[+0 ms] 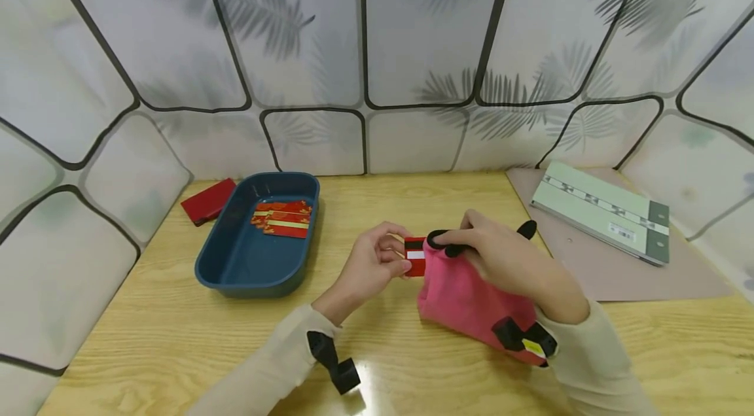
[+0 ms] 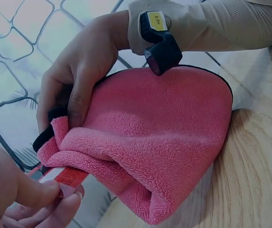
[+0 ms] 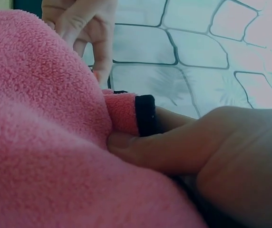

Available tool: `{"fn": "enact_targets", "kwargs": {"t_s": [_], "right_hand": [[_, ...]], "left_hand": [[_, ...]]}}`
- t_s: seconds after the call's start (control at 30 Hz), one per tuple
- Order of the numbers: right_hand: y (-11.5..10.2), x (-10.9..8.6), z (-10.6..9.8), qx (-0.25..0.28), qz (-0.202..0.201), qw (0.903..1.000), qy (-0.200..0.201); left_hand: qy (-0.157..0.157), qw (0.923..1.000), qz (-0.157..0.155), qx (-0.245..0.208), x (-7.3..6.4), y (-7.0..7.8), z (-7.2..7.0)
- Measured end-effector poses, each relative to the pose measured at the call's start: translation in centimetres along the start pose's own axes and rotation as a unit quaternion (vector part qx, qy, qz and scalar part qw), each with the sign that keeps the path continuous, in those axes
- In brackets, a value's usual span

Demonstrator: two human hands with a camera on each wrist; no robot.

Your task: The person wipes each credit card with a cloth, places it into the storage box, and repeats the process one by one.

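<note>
My left hand [image 1: 374, 259] pinches a red card [image 1: 415, 257] with a black stripe and a white strip, like a bank card, between thumb and fingers. The card's far end is hidden at the mouth of a pink fleece pouch [image 1: 465, 301] with black trim. In the left wrist view the card [image 2: 69, 176] sits right under the folded pink rim. My right hand [image 1: 506, 259] grips the pouch by its black-edged rim. Its thumb [image 3: 150, 149] presses the fleece beside the black trim [image 3: 145, 115] in the right wrist view. Soft folds run along the pouch's side [image 2: 160, 118].
A blue tray [image 1: 209, 259] at the left holds several red and gold paper packets [image 1: 283, 218]. Behind it lies a dark red wallet-like item [image 1: 209, 201]. A pale green notebook [image 1: 601, 210] rests on a greyish-pink sheet [image 1: 612, 278] at the right. Patterned cloth walls [image 1: 430, 43] surround the table.
</note>
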State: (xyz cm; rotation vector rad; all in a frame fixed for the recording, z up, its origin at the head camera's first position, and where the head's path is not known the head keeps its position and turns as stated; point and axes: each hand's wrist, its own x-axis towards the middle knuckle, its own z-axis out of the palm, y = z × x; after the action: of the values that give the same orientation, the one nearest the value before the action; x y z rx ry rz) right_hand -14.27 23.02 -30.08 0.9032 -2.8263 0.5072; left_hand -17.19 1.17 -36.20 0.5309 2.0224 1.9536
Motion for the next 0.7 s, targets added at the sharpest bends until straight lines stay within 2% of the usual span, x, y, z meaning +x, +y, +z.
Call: {"fn": "enact_targets", "kwargs": {"t_s": [0.37, 0.6, 0.7], "right_hand": [[1.2, -0.7, -1.6, -0.004, 0.033, 0.9994, -0.009], [1.9, -1.0, -2.2, -0.021, 0.075, 0.9964, -0.032], [2.4, -1.2, -2.2, -0.038, 0.078, 0.9957, -0.033]], "left_hand": [[0.038, 0.999, -0.025, 0.001, -0.4, 1.0, 0.4], [0.044, 0.9979, -0.046, -0.01, -0.8, 1.8, -0.2], [0.052, 0.9968, -0.059, -0.011, -0.8, 2.0, -0.6]]}}
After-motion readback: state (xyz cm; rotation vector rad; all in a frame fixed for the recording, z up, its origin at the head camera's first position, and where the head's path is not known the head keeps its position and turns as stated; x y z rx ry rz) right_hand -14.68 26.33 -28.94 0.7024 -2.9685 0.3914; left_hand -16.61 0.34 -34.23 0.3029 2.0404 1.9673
